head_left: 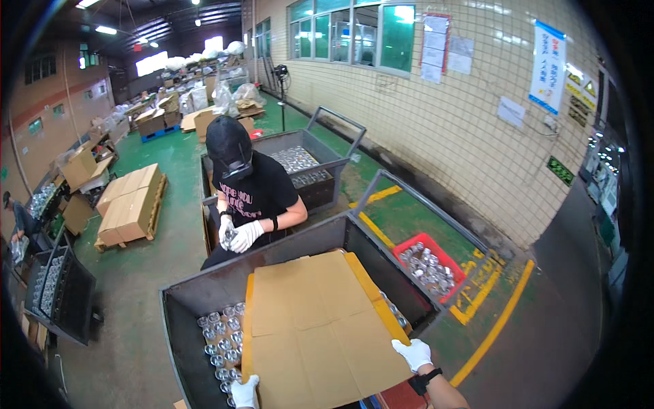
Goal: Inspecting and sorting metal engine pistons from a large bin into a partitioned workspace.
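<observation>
A large flat brown cardboard sheet [313, 327] with creases lies across the grey metal cart [184, 307] in front of me. Yellow strips [371, 286] show along its left and right sides. My left hand [245, 392], in a white glove, is closed at the sheet's near left edge, partly cut off by the picture's lower rim. At the near right corner my right hand [414, 354], also gloved, grips the edge with the thumb on top. Rows of shiny round metal parts [221, 341] stand in the cart left of the sheet; the sheet hides the others.
A co-worker [248, 191] in black with white gloves handles a metal part just beyond the cart. Behind them stands another cart [327, 184] of parts. A red basket [449, 266] of metal pieces sits on the floor at right. Cartons [129, 204] on a pallet stand at left.
</observation>
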A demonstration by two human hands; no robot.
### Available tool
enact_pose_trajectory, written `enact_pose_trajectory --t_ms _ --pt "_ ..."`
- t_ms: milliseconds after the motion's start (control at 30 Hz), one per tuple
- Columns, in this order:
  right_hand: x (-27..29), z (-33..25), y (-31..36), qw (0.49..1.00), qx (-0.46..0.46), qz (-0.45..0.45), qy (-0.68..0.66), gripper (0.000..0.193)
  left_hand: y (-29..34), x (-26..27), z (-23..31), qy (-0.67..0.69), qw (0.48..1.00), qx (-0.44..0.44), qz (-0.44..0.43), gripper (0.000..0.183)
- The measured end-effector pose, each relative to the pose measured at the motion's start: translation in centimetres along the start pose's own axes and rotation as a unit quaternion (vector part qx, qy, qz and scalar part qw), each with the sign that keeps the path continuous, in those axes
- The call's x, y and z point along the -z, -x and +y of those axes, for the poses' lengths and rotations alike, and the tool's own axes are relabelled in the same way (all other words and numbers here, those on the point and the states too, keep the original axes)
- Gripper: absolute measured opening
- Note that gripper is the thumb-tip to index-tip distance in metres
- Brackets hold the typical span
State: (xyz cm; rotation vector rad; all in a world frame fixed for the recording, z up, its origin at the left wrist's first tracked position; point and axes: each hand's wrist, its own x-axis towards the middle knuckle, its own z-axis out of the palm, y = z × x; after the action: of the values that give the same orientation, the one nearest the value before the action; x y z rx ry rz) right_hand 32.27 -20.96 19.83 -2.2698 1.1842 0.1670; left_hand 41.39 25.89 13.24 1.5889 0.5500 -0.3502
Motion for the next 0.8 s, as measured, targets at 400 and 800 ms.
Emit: enact_pose_trajectory --t_ms 400,800 --pt "-2.1 0.8 -24.5 0.998 -0.003 -0.038 0.056 0.075 -6.5 -18.5 -9.7 0.074 0.976 0.084 0.186 0.023" --pt "-10.3 9.5 -34.4 0.956 -0.005 -0.27 0.115 0.054 -10.1 -18.8 -15.1 0.027 0.936 0.349 -0.043 0.042"
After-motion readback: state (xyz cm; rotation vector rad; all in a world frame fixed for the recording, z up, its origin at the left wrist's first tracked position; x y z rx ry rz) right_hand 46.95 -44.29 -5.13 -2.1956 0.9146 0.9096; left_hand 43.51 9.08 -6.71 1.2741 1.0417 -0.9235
